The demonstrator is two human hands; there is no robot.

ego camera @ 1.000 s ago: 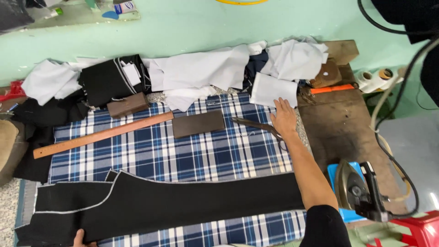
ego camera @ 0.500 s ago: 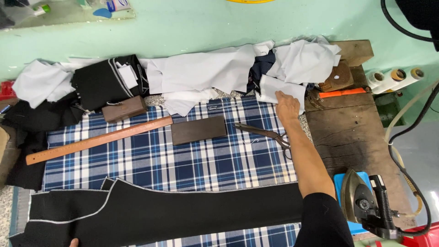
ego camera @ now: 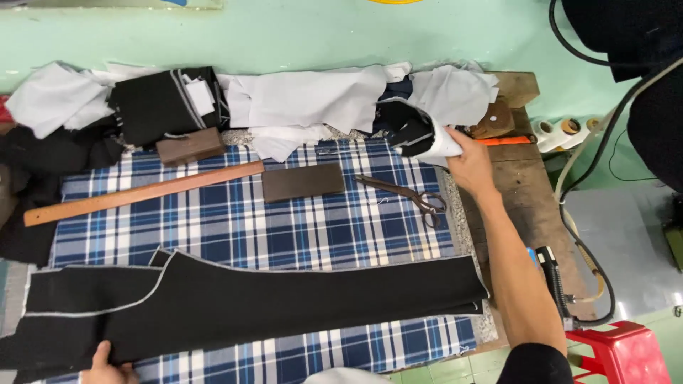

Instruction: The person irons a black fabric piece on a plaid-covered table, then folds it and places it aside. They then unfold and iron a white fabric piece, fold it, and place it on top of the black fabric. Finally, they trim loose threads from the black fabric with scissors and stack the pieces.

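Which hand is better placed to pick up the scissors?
Right, probably. The right hand is at the far right of the plaid cloth, gripping a white fabric piece, with the scissors just beside it. The left hand presses the black cut panel at the near-left edge, far away.

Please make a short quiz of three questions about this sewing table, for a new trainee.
1. True or false: the right hand grips a rolled white-and-black cloth piece at the far edge of the table.
2. What does the left hand rest on? A) the wooden ruler B) the long black fabric panel C) the scissors
3. Fill in: the scissors lie on the ____ cloth, to the right of the dark flat block.

Key: 1 true; 2 B, the long black fabric panel; 3 blue plaid cloth.
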